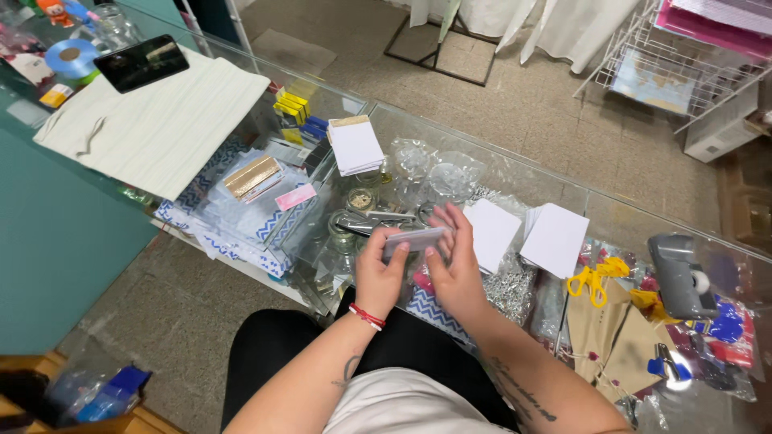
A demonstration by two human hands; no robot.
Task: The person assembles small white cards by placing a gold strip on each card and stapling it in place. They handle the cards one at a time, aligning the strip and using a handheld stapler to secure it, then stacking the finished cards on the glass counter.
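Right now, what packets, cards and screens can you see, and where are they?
Phone: far left, on pale mat; flat black rectangle, dark screen.
White cards: stack on glass, centre; square.
Clear bags: under glass, left; shiny.
Small pack: between left hand and right hand; grey, slim.

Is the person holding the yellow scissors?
No, the yellow scissors lie on the glass counter; both hands hold a small stack of cards.

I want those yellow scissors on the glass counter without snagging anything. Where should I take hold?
Take the yellow scissors by the looped handles, coming from above on the near side; they lie flat on brown paper bags, beside the white cards.
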